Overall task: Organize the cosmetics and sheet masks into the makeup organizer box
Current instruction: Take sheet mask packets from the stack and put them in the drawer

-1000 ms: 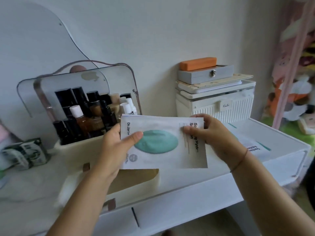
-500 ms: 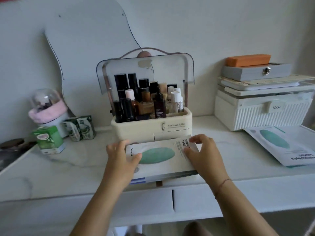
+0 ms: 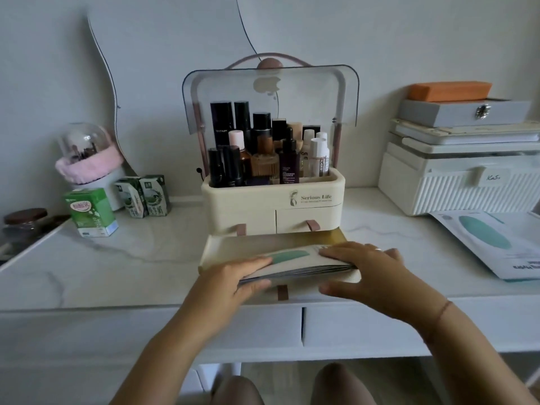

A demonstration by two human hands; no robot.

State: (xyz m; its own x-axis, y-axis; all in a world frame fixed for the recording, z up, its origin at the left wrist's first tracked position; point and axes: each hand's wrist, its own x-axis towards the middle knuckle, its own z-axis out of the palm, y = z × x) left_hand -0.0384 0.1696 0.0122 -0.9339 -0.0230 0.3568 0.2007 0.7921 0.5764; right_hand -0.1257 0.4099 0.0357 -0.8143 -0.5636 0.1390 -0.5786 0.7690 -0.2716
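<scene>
Stack of white sheet-mask packets [image 3: 295, 263] with a teal oval print is lower than 0.5 s ago. Then it sat tilted up toward the camera in front of the box. Now it lies nearly flat in the pulled-out bottom drawer [image 3: 217, 247] of the cream plastic makeup organizer box [image 3: 271, 200]. Gold drawer floor shows behind the stack; it was hidden before. 1 s ago the top packet was held face-on to the camera. Both hands have come down with the stack.

Left hand [image 3: 230, 277]: at the stack's left front corner, thumb laid on top pointing right, fingers curled under the edge. It pinches the stack.

Right hand [image 3: 369, 266]: palm down, fingers straight and spread, pressing on the right end of the top packet. Thumb stretches left along the drawer front just below the stack. Flat press, not a closed grip.

Stack's front edge sits at the drawer's front rim. Cannot tell whether its underside touches the drawer floor.

Organizer: clear lid [image 3: 321, 92] swung up, dark and white bottles [image 3: 263, 153] upright in the top tray, two small upper drawers closed. Second pile of the same white packets [image 3: 491, 244] lies on the white marble tabletop [image 3: 146, 258] to the right, well apart from the box and in front of a white ribbed case [image 3: 455, 188].
</scene>
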